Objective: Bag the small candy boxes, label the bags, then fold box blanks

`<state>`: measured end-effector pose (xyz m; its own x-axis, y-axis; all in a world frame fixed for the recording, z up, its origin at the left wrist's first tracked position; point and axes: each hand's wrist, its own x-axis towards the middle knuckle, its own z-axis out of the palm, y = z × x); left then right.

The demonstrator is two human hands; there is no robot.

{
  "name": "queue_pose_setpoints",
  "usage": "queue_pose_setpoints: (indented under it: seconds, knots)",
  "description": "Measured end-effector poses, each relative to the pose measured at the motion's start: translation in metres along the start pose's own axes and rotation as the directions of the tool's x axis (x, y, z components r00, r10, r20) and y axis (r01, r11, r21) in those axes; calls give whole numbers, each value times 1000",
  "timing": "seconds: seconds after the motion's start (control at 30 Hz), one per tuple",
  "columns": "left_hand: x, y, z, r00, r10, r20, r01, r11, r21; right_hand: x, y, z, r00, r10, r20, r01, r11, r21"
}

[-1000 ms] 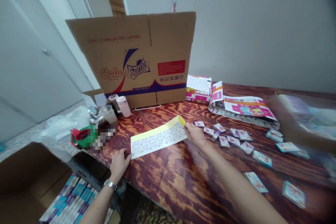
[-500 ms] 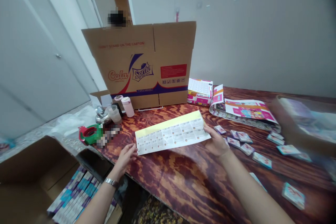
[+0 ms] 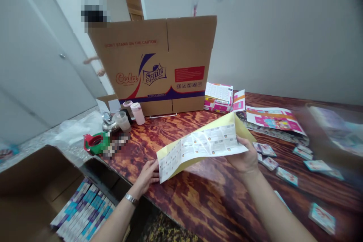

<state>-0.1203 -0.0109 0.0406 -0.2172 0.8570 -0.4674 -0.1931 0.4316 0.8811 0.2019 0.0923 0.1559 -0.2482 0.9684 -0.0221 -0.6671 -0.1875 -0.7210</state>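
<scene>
A sheet of printed white labels (image 3: 198, 144) with a yellow backing hangs bowed above the table, its yellow part curling up behind at the right. My right hand (image 3: 246, 160) is closed on its right end, thumb on the printed face. At the lower left corner, my left hand (image 3: 148, 177) has its fingers closed around the edge. Several small packs with blue and purple edges lie scattered right of my right hand, such as this pack (image 3: 287, 176) and another near the front (image 3: 321, 217).
A brown carton (image 3: 153, 68) stands upright at the back. Beside it are a pink bottle (image 3: 138, 114), a cup (image 3: 122, 121) and a tape dispenser (image 3: 96, 143). Printed packaging (image 3: 275, 119) lies behind right. An open box (image 3: 25, 181) at lower left holds packed rows. A person is partly visible behind the carton.
Both hands have shifted right with the label sheet, which now bends more and shows yellow behind its right end and underneath. The person behind the carton has moved left.
</scene>
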Motion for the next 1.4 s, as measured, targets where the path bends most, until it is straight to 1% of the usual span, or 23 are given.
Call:
queue_pose_setpoints:
  seconds: [0.07,0.13,0.17,0.23,0.33,0.4,0.47,0.53,0.63,0.7,0.73,0.8,0.87,0.9,0.97,1.03,1.07,1.13,1.17,1.27,1.33,1.4]
  knots:
    - [-7,-9,8,1000,-15,-28,14,998,-56,1,-2,2,998,-56,-24,55,997,-59]
    - [-12,-12,13,999,-16,-34,11,988,-152,2,-3,4,992,-121,-30,114,976,-187]
    - [-13,-10,14,1000,-1,-21,-3,977,-211,3,-3,4,989,-146,-26,134,955,-266]
    - [-10,1,11,997,73,9,-66,946,-317,4,-3,4,987,-163,-9,145,899,-413]
    - [-1,28,-2,981,195,8,-179,917,-358,4,-6,-4,989,-144,16,131,838,-530]
    - [5,43,-14,974,227,-4,-216,921,-325,1,-9,-16,991,-132,25,125,836,-535]
    - [8,51,-25,975,224,-9,-219,940,-260,-5,-12,-31,993,-111,25,108,852,-513]
    - [8,50,-31,975,220,-26,-221,957,-188,-13,-13,-46,996,-85,3,76,868,-490]
    - [4,43,-32,968,239,-75,-247,961,-124,-23,-10,-60,998,-56,-32,34,877,-480]
    - [0,39,-31,962,259,-82,-265,960,-84,-25,-8,-65,999,-33,-12,23,862,-507]
    - [-2,39,-32,964,260,-62,-264,963,-58,-25,-7,-67,1000,-7,15,14,847,-531]
    - [-4,40,-35,969,249,-10,-249,969,-3,-24,-8,-72,994,79,71,-24,815,-580]
    - [-4,42,-40,979,203,23,-204,978,46,-22,-9,-78,979,179,101,-81,785,-614]
    - [-2,42,-43,986,164,34,-166,984,59,-21,-9,-82,971,217,101,-107,769,-631]
    - [2,41,-49,996,79,46,-82,995,62,-19,-7,-87,967,244,74,-134,733,-667]
    - [7,39,-51,999,19,43,-21,999,44,-16,-3,-91,977,210,30,-130,705,-697]
    - [9,39,-51,999,13,33,-14,999,34,-15,-1,-91,984,180,7,-123,700,-704]
    - [12,40,-50,999,37,9,-37,999,21,-14,1,-90,991,130,-22,-108,706,-700]
    - [13,41,-48,999,53,5,-53,998,21,-14,0,-89,992,124,-23,-105,712,-694]
    - [13,49,-46,995,91,34,-92,995,28,-14,-6,-84,981,193,-4,-142,710,-690]
    - [12,54,-46,993,100,59,-102,994,38,-14,-12,-83,970,244,-15,-185,690,-700]
    - [13,57,-47,992,116,58,-118,992,41,-13,-15,-84,966,257,-37,-207,679,-704]
